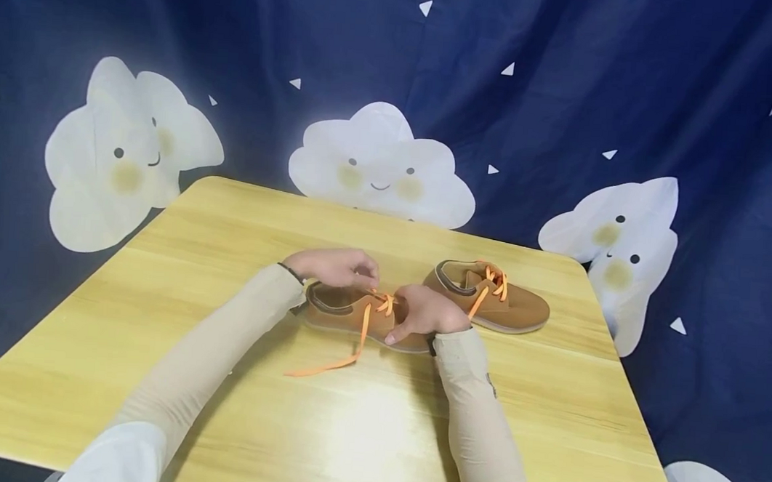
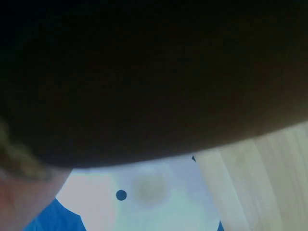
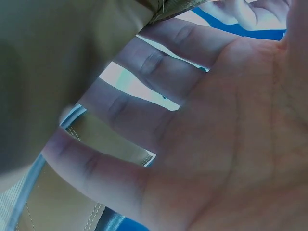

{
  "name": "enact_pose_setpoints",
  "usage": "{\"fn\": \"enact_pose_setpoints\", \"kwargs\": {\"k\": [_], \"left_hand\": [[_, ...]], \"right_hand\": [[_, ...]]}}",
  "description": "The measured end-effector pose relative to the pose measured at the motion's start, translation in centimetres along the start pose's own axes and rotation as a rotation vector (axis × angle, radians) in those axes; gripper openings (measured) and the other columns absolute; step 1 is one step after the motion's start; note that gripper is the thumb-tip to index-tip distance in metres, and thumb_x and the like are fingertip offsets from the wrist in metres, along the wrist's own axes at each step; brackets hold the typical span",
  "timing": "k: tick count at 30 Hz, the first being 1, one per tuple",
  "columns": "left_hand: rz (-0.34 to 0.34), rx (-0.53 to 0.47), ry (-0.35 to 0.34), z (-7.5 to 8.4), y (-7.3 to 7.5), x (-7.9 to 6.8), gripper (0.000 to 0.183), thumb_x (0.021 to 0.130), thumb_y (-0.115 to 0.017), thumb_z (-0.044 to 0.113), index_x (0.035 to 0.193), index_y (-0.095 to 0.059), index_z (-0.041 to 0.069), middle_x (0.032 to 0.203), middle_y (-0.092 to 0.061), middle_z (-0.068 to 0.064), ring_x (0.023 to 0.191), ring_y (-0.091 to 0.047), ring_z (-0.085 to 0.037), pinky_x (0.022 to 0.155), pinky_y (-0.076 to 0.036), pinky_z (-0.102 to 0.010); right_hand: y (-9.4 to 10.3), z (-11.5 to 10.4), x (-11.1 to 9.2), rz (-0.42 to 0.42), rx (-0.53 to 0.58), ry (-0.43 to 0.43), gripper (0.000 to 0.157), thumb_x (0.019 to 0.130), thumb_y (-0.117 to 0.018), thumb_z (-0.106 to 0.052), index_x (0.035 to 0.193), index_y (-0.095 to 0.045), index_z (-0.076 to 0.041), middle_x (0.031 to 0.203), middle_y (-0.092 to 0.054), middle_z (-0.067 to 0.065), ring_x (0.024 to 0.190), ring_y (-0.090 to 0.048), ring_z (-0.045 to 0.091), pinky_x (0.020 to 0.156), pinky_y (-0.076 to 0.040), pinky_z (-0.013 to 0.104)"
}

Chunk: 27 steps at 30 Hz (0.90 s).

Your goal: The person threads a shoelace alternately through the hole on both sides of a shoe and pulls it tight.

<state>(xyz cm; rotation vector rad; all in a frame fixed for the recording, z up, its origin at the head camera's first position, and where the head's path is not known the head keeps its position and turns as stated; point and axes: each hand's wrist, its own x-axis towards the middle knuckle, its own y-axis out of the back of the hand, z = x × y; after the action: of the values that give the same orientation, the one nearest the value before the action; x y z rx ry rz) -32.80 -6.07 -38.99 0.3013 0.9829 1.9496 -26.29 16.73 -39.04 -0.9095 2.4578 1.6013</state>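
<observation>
A tan shoe (image 1: 339, 313) with a dark collar sits on the table, its toe pointing right. My right hand (image 1: 430, 310) grips its front part, thumb on the near side and fingers reaching over to the far side. In the right wrist view the spread fingers (image 3: 96, 168) run behind the shoe's tan upper (image 3: 33, 86). Over the shoe's opening, my left hand (image 1: 340, 267) has curled fingers and pinches the orange shoelace (image 1: 385, 303) near the tongue. One loose lace end trails down the near side onto the table. A dark shape hides most of the left wrist view.
A second tan shoe (image 1: 516, 310) with orange laces stands to the right, just behind my right hand. Both shoes rest on a wooden table (image 1: 160, 295). A dark blue curtain (image 1: 370, 43) with white clouds hangs behind the table's far edge.
</observation>
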Motion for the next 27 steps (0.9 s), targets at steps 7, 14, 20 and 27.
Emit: {"fn": "enact_pose_setpoints", "kwargs": {"k": [7,14,20,27], "left_hand": [[0.022,0.057,0.021,0.2,0.3,-0.1,0.019,0.108,-0.053,0.021,0.106,-0.068,0.01,0.106,-0.068,-0.003,0.1,-0.063,-0.015,0.098,-0.054,-0.038],[0.061,0.014,0.041,-1.3,0.1,0.0,0.02,0.108,-0.053,0.023,0.105,-0.069,0.011,0.099,-0.066,-0.002,0.089,-0.059,-0.013,0.083,-0.052,-0.03],[0.065,-0.083,0.099,-2.9,-0.4,-0.7,0.028,0.108,-0.053,0.033,0.114,-0.069,0.011,0.11,-0.068,-0.007,0.099,-0.063,-0.02,0.089,-0.053,-0.038],[0.213,-0.155,0.104,-4.0,-0.1,-5.5,0.063,0.103,-0.055,0.051,0.152,-0.047,0.012,0.152,-0.055,-0.01,0.141,-0.052,-0.03,0.119,-0.04,-0.054]], "right_hand": [[-0.1,0.0,0.2,-0.001,-0.003,0.01,0.093,0.072,-0.096,-0.034,0.146,-0.051,0.001,0.143,-0.061,0.016,0.131,-0.059,0.034,0.112,-0.048,0.047],[-0.2,0.1,0.4,-0.001,0.0,0.002,0.09,0.072,-0.096,-0.034,0.144,-0.053,0.0,0.137,-0.064,0.014,0.125,-0.062,0.032,0.109,-0.049,0.047],[-0.5,0.6,0.4,-0.006,0.029,0.013,0.104,0.073,-0.095,-0.035,0.153,-0.042,0.003,0.152,-0.054,0.018,0.14,-0.052,0.036,0.117,-0.043,0.049],[-0.2,1.8,-1.6,0.008,0.054,0.059,0.109,0.077,-0.093,-0.029,0.159,-0.029,0.003,0.164,-0.037,0.021,0.152,-0.037,0.039,0.123,-0.035,0.053]]}}
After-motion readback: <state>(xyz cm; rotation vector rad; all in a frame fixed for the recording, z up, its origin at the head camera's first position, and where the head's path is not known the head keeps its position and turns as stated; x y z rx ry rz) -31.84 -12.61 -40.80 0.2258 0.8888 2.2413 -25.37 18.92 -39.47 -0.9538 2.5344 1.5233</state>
